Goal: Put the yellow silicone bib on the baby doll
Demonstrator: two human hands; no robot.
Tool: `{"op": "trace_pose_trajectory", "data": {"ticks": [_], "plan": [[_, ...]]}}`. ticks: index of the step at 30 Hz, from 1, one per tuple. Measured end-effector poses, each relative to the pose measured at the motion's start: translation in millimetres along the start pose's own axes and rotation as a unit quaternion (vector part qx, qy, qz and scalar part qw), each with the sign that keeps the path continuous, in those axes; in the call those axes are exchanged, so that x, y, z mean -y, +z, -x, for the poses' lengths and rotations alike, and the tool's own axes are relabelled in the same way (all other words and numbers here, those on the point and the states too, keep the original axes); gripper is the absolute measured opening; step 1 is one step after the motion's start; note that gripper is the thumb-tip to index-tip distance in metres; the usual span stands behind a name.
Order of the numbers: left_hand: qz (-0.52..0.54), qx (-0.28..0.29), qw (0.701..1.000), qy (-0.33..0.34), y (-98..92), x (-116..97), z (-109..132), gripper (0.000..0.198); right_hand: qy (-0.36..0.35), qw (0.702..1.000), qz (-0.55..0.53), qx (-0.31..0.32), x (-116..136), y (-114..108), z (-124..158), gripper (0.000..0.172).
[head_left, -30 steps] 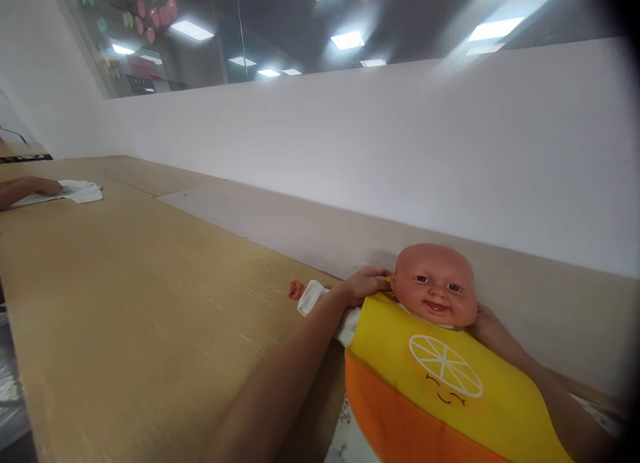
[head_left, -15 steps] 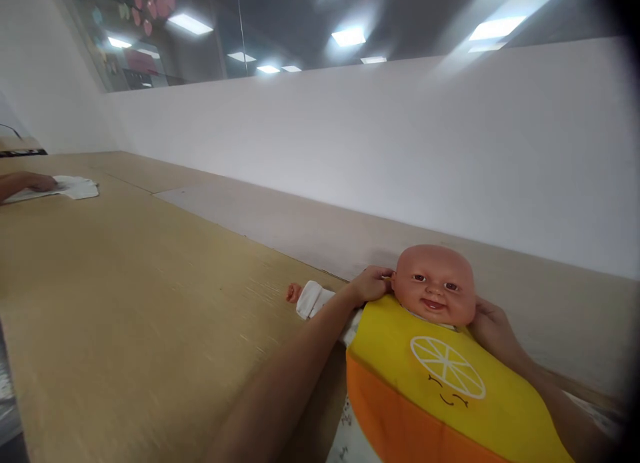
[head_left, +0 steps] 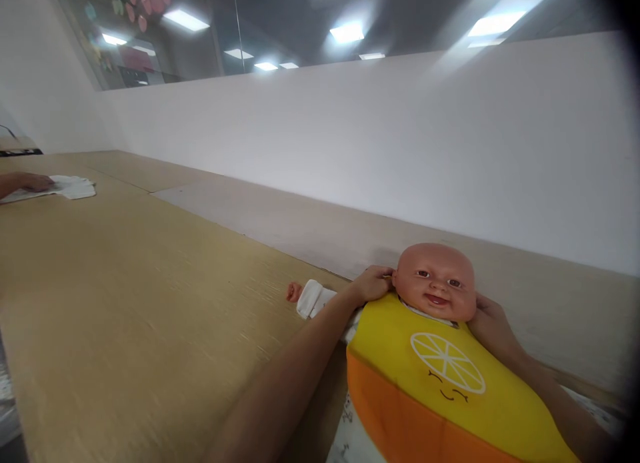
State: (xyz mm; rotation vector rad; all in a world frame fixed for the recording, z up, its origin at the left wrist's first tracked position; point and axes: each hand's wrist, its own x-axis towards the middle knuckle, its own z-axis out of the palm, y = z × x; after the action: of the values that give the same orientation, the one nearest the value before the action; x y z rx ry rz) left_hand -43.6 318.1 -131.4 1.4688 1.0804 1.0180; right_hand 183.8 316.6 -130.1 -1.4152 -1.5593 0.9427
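Observation:
A bald baby doll (head_left: 437, 279) lies on its back on the table, dressed in a white patterned outfit. Over its chest is a yellow and orange bib (head_left: 390, 329) with a white citrus slice and a small smiling face printed on it. My left hand (head_left: 373, 285) is closed on the bib's neck end, beside the doll's head on the left. On the opposite side, my right hand (head_left: 493, 321) grips the bib at the neck, its fingertips hidden behind the head. The doll's small arm (head_left: 313, 299) sticks out to the left, past my forearm.
The wooden table (head_left: 150, 303) runs off to the left, against a white wall (head_left: 350, 136) with a glass panel above. At the far left another person's hand (head_left: 35, 181) rests on a white cloth (head_left: 77, 187).
The doll's head has turned and tilted slightly to the right. Both my hands stay at its neck, with hardly any movement.

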Motion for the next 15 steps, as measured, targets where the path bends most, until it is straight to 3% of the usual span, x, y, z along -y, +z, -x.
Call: {"op": "trace_pose_trajectory", "data": {"ticks": [10,15], "plan": [[-0.013,0.009,1.000,-0.003,-1.8,-0.8,5.8,0.034,0.054,0.997,-0.034,0.052,-2.9,-6.0,-4.8,0.042],[-0.031,0.001,1.000,-0.002,-0.9,6.3,2.6,0.032,0.055,0.998,0.008,0.038,-3.7,-7.9,-6.2,0.043]]}}
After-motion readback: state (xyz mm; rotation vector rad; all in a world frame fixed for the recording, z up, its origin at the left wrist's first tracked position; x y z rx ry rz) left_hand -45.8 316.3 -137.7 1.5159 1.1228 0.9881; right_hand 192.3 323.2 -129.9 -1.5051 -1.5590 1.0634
